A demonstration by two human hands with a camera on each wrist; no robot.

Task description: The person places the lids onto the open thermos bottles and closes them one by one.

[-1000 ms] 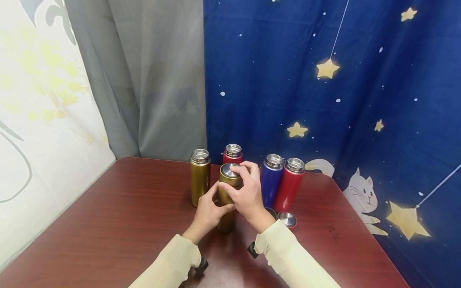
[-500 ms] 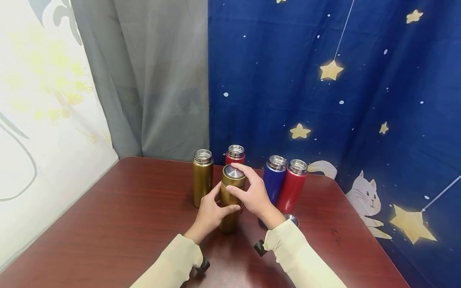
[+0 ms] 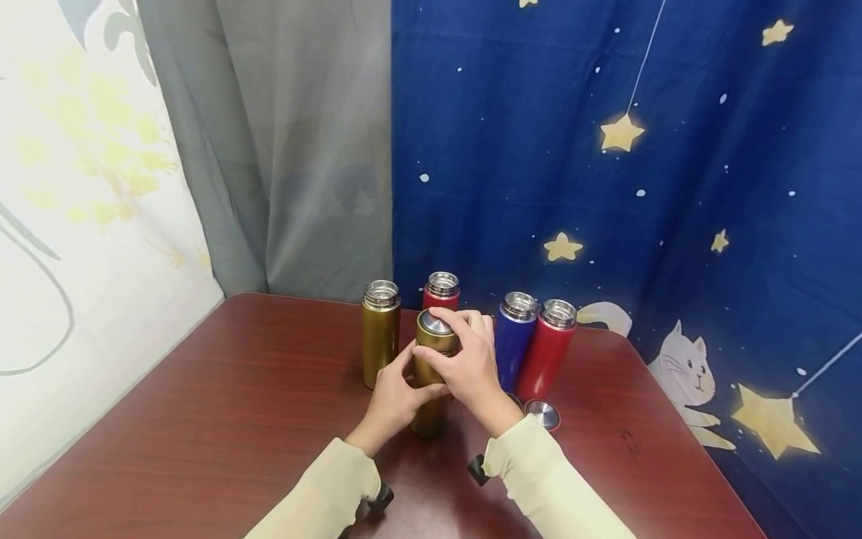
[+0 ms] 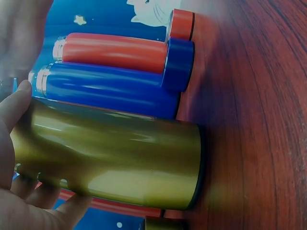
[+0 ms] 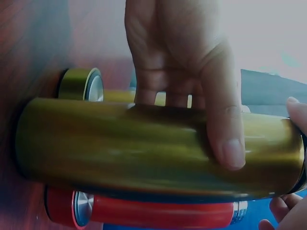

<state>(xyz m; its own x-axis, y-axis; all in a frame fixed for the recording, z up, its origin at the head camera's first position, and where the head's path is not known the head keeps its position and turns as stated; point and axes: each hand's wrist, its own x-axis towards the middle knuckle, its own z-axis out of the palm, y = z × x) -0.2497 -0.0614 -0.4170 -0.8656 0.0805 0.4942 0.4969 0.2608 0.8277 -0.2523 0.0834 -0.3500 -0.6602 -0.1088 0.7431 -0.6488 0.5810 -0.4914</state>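
A gold thermos (image 4: pixel 120 148) stands upright on the table with its silver-topped gold lid (image 3: pixel 436 324) on its mouth. My left hand (image 3: pixel 390 400) grips the body, thumb on the near side and fingers behind. My right hand (image 3: pixel 471 367) holds the lid from above, with thumb and fingers around its rim. Part of the body is hidden by both hands. Behind it on the left is an open gold thermos (image 3: pixel 381 340), and further back an open red one (image 3: pixel 441 298). To the right stand an open blue thermos (image 3: pixel 514 344) and another open red thermos (image 3: pixel 548 355).
Loose lids stand near the bottles: a red lid (image 3: pixel 542 415) and a blue lid (image 4: pixel 178 64) on the right. A gold lid (image 5: pixel 79 84) and another red lid (image 5: pixel 62 208) show in the right wrist view. Curtains (image 3: pixel 471 135) hang behind the brown table (image 3: pixel 222 419).
My right hand has turned outward on the lid, then back, its fingers curling round it again. My left hand keeps its grip on the gold thermos. The head view has shifted slightly.
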